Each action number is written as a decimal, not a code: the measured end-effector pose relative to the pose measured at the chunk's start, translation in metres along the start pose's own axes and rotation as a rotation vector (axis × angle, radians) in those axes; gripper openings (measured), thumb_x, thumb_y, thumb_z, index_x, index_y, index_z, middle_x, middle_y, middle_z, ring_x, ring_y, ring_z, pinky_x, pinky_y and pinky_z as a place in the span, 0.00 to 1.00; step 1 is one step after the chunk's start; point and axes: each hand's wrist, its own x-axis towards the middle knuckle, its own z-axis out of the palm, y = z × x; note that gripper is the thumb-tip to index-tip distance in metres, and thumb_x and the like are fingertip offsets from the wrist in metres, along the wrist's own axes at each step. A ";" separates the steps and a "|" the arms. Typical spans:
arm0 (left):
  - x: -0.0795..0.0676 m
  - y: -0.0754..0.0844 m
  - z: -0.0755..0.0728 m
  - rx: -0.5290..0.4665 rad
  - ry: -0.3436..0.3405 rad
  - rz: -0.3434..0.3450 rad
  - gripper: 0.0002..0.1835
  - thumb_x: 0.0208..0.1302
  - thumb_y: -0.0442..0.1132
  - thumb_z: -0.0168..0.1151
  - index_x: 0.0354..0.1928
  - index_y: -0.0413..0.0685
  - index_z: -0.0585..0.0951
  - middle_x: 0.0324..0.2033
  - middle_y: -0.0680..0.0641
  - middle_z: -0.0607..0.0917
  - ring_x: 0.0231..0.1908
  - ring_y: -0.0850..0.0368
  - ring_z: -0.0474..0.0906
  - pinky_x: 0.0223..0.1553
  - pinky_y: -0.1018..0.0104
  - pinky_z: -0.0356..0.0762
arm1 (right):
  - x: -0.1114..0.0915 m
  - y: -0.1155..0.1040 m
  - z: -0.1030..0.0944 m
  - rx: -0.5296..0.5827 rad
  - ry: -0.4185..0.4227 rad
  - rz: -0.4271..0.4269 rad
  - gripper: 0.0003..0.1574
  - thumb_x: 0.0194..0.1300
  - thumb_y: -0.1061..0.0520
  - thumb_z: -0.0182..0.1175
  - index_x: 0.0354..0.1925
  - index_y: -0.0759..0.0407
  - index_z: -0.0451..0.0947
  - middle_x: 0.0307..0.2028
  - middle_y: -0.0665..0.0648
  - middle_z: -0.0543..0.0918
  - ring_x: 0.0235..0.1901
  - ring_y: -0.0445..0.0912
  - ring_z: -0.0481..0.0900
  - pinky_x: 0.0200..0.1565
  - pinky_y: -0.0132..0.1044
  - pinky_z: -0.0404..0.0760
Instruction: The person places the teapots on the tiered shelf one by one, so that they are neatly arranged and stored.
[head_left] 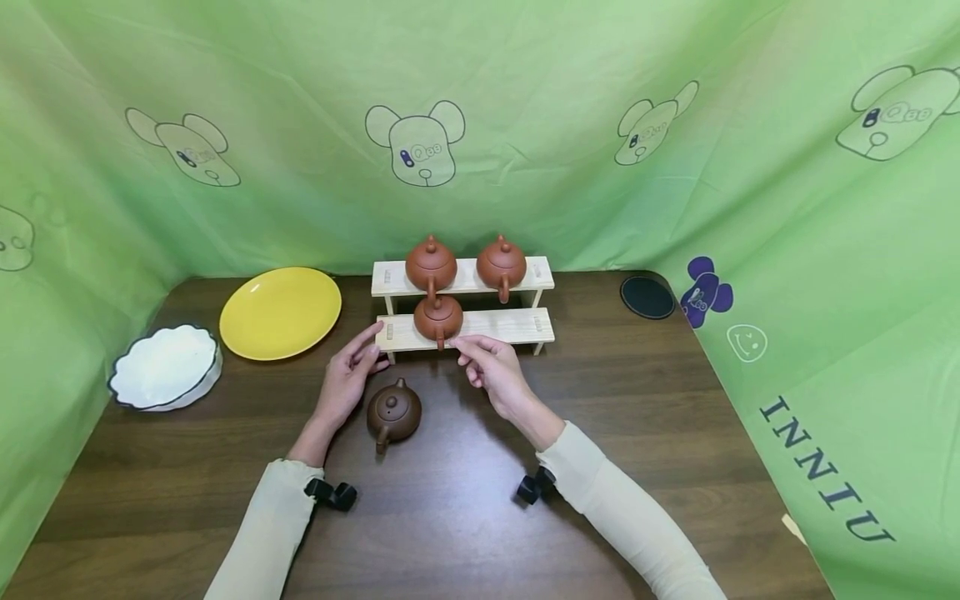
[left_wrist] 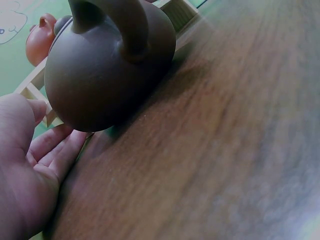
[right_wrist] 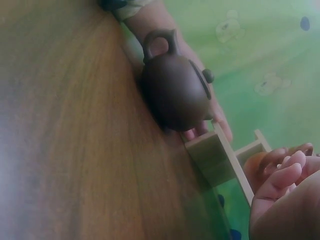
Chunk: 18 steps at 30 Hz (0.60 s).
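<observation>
A small reddish-brown clay teapot point(head_left: 438, 317) sits on the lower step of a pale wooden two-step rack point(head_left: 495, 327), its handle toward the front edge. My right hand point(head_left: 491, 367) has thumb and index finger pinched at that handle, the other fingers curled in. At the rack's left end my left hand point(head_left: 348, 375) touches the lower step with loosely extended fingers. A dark brown teapot point(head_left: 394, 412) stands on the table just right of my left wrist. It looms large in the left wrist view, partly covering the rack.
Two more reddish teapots, a left one point(head_left: 431, 267) and a right one point(head_left: 501, 265), stand on the upper step. To the left lie a yellow oval plate point(head_left: 281, 313) and a white scalloped dish point(head_left: 165, 367). A black oval coaster point(head_left: 647, 297) lies back right, near the green curtain point(head_left: 570, 208).
</observation>
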 end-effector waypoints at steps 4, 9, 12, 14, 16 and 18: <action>0.000 0.001 0.000 -0.010 0.004 -0.009 0.25 0.90 0.36 0.52 0.83 0.45 0.73 0.75 0.38 0.78 0.50 0.70 0.89 0.60 0.71 0.90 | -0.007 -0.001 0.000 0.016 -0.012 0.023 0.09 0.80 0.61 0.65 0.42 0.55 0.91 0.25 0.47 0.81 0.18 0.35 0.70 0.19 0.22 0.66; -0.001 0.002 0.000 -0.005 0.000 -0.013 0.25 0.90 0.36 0.52 0.83 0.45 0.72 0.76 0.38 0.77 0.50 0.71 0.89 0.60 0.71 0.89 | -0.019 -0.001 0.001 0.026 -0.034 0.040 0.09 0.80 0.61 0.65 0.43 0.56 0.92 0.24 0.47 0.80 0.17 0.35 0.70 0.18 0.21 0.66; 0.000 0.002 0.000 -0.007 0.000 -0.013 0.25 0.90 0.36 0.52 0.83 0.45 0.72 0.76 0.38 0.77 0.51 0.69 0.89 0.60 0.71 0.89 | -0.027 0.000 0.002 0.018 -0.052 0.048 0.09 0.81 0.60 0.65 0.44 0.57 0.92 0.25 0.47 0.81 0.17 0.35 0.70 0.19 0.21 0.66; 0.000 0.002 0.000 -0.006 -0.001 -0.013 0.25 0.90 0.36 0.52 0.83 0.45 0.72 0.76 0.38 0.77 0.51 0.69 0.89 0.60 0.71 0.89 | -0.032 0.001 0.003 0.013 -0.061 0.055 0.09 0.81 0.60 0.65 0.44 0.56 0.92 0.25 0.47 0.81 0.18 0.35 0.70 0.19 0.21 0.66; 0.000 0.003 0.001 -0.002 -0.002 -0.015 0.25 0.90 0.36 0.52 0.83 0.45 0.72 0.76 0.38 0.77 0.51 0.69 0.89 0.60 0.71 0.90 | -0.036 0.002 0.003 0.008 -0.071 0.062 0.09 0.80 0.60 0.65 0.44 0.55 0.92 0.25 0.48 0.81 0.18 0.35 0.70 0.19 0.21 0.66; -0.001 0.003 0.001 0.001 -0.003 -0.017 0.25 0.90 0.37 0.52 0.83 0.46 0.72 0.76 0.39 0.77 0.51 0.69 0.89 0.60 0.71 0.90 | -0.040 0.003 0.003 0.004 -0.081 0.065 0.08 0.80 0.61 0.65 0.43 0.54 0.91 0.25 0.48 0.81 0.18 0.35 0.70 0.19 0.21 0.66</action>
